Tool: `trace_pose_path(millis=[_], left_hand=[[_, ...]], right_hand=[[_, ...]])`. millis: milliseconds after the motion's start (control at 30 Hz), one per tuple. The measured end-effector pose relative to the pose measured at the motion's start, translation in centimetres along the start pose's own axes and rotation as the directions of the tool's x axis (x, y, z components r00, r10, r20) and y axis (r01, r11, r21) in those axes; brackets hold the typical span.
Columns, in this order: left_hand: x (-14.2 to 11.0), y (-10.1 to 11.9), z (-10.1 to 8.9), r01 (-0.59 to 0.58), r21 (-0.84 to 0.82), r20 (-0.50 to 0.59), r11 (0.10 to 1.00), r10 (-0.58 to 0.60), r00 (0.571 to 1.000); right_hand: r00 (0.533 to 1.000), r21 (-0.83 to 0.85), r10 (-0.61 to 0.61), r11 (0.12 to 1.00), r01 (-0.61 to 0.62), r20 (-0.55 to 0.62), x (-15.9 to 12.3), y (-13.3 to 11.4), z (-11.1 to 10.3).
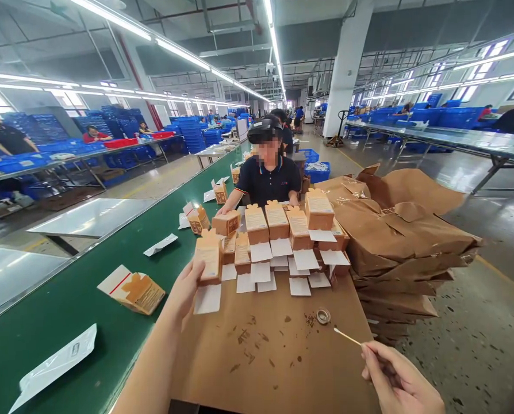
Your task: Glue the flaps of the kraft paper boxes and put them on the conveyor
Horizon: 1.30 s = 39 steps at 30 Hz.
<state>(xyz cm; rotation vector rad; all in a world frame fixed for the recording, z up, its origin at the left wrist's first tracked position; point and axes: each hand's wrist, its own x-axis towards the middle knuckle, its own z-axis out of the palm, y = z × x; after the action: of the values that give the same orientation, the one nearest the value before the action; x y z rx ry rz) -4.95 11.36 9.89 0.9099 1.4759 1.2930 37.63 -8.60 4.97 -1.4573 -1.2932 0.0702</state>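
Observation:
My left hand [188, 287] grips a small brown carton [208, 259] by its side, and the carton's white flap [207, 299] hangs open toward me. Between the thumb and fingers of my right hand [397, 374] is a cotton swab [347, 336], its white tip pointing left. Just beyond that tip sits a small round dish [323, 316] on the brown work surface [317, 379], with dark specks beside it. A stack of similar cartons [278, 221], several with white flaps out, stands past my left hand.
A green conveyor belt [123, 241] runs along the left, carrying an open carton [142, 292] and white pouches [58, 362]. Opposite me a person [268, 172] in a dark shirt touches another carton [226, 222]. Brown wrapped bundles [395, 230] are piled on the right.

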Motion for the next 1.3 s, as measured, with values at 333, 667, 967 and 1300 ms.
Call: trace_pose_path(millis=[333,667,967,1300], left_hand=[[-12.9,-10.8,0.8,0.177,-0.163,0.193,0.971,-0.145,0.971],[-9.6,-10.7,3.4,0.109,-0.053,0.494,0.993,-0.069,0.867],[-9.3,-11.3,3.5,0.122,-0.063,0.495,0.991,-0.075,0.866],[-9.9,-11.8,3.6,0.124,-0.043,0.5,0.991,-0.086,0.862]], right_hand=[[0.98,-0.142,-0.139,0.977,0.159,0.145,1.9,3.2,3.2],[0.974,-0.151,-0.086,0.981,0.119,0.21,2.5,4.5,5.1],[0.936,0.127,-0.037,0.992,-0.009,0.35,-2.7,-1.7,6.2],[0.864,0.205,-0.084,0.978,-0.022,0.496,-6.5,-2.8,10.6]])
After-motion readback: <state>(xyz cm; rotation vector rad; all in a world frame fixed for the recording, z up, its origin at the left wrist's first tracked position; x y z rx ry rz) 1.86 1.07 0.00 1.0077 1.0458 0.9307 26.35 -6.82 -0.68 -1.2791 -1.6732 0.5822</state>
